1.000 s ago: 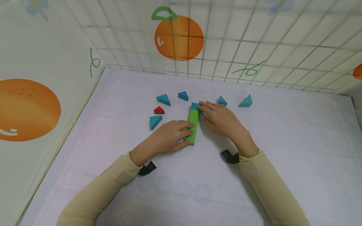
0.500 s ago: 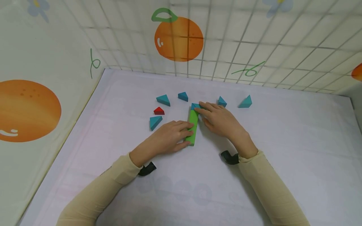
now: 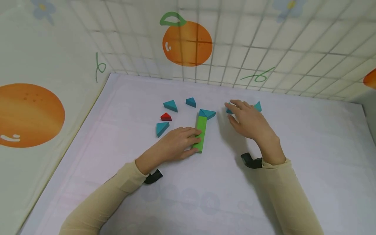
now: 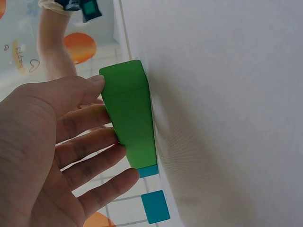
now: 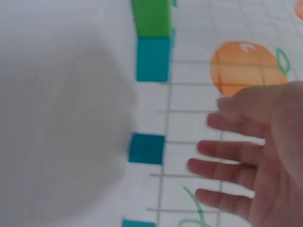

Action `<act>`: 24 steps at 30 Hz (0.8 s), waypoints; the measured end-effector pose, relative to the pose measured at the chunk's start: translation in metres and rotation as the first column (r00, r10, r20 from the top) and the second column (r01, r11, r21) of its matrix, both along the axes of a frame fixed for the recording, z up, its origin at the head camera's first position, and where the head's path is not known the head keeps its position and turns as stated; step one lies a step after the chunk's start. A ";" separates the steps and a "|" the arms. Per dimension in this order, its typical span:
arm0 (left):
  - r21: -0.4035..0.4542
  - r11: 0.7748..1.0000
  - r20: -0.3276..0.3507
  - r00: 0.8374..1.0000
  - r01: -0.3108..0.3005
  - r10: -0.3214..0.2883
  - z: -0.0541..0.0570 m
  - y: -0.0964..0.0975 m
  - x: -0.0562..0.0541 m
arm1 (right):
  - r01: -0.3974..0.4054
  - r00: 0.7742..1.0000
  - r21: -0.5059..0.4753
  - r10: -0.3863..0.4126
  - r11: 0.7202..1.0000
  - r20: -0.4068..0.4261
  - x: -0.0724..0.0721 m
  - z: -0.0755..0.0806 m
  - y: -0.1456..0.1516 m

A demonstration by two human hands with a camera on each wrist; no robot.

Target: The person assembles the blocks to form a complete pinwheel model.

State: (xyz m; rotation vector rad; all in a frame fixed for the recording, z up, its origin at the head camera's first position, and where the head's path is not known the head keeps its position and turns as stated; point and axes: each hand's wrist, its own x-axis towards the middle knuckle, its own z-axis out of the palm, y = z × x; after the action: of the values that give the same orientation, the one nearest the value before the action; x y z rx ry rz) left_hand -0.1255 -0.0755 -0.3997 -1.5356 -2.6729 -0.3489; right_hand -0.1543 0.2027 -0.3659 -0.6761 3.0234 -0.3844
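A long green block (image 3: 201, 125) lies on the table. Two blue triangular blocks (image 3: 209, 114) meet at its far end and stick out to the right. My left hand (image 3: 176, 142) rests its fingertips along the green block's left side; in the left wrist view the thumb touches the near end of the green block (image 4: 128, 118) and the fingers are nearly straight. My right hand (image 3: 249, 119), fingers spread and holding nothing, reaches over a small blue triangular block (image 3: 228, 110), partly covering it. A teal triangular block (image 3: 258, 106) shows just behind that hand.
Left of the green block lie a red triangular block (image 3: 166, 117) and blue triangular blocks, one near the left forearm (image 3: 162, 128), others farther back (image 3: 171, 105). A wall with a grid and orange fruit print (image 3: 188, 44) rises behind the table.
My right hand has left the blue blocks at the green block's far end and moved right, over the small blue block. The left hand has stayed on the green block.
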 end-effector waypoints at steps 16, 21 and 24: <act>0.018 1.000 -0.011 1.000 -0.003 0.003 -0.001 0.000 0.001 | 0.021 0.986 0.070 -0.032 0.997 0.165 -0.001 -0.006 -0.004; 0.012 1.000 -0.011 1.000 -0.001 0.001 -0.001 0.000 0.001 | 0.021 0.986 0.070 -0.032 0.997 0.161 -0.001 -0.008 -0.004; 0.009 1.000 -0.007 1.000 -0.001 0.001 -0.001 0.000 0.000 | 0.023 0.988 0.061 -0.032 0.998 0.150 -0.002 -0.010 -0.003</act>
State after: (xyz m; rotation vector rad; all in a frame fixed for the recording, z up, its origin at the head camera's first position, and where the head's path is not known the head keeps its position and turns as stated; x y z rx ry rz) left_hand -0.1251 -0.0753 -0.4008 -1.5301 -2.6629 -0.3534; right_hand -0.1559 0.1996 -0.3761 -0.5733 2.8907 -0.3292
